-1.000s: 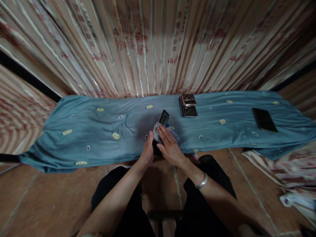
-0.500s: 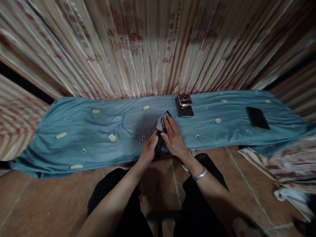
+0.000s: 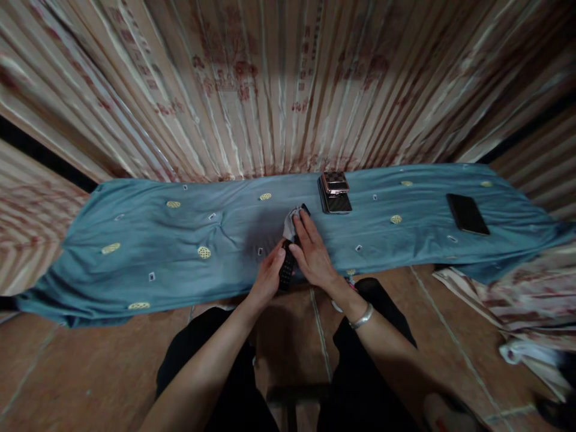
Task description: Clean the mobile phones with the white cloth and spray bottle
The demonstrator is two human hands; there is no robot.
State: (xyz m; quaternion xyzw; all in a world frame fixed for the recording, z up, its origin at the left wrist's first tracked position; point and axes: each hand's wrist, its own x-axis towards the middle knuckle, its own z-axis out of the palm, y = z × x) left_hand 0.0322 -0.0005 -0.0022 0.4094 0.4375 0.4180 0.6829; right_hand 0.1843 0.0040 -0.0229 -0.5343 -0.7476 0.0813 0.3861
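Observation:
A black remote control (image 3: pixel 286 271) with rows of buttons slants upward in front of me, over the near part of the blue cloth (image 3: pixel 238 240). My left hand (image 3: pixel 270 270) grips its lower left side, thumb along the edge. Against the upper part of the remote, my right hand (image 3: pixel 315 255) presses a light grey wiping cloth (image 3: pixel 291 223) under its fingers. The remote's dark far end pokes out past those fingertips. Its middle is partly covered by the cloth and my right hand, which wears a silver bracelet at the wrist.
Beyond my right hand, a stack of dark, shiny flat cases (image 3: pixel 334 193) sits on the blue cloth. A black flat wallet-like object (image 3: pixel 468 214) lies farther right. A pleated patterned curtain (image 3: pixel 270 90) hangs behind. Tiled floor (image 3: pixel 432 312) shows below.
The grey cloth and my right fingers have shifted very slightly on the remote. The whole view has moved a little; both hands keep their hold.

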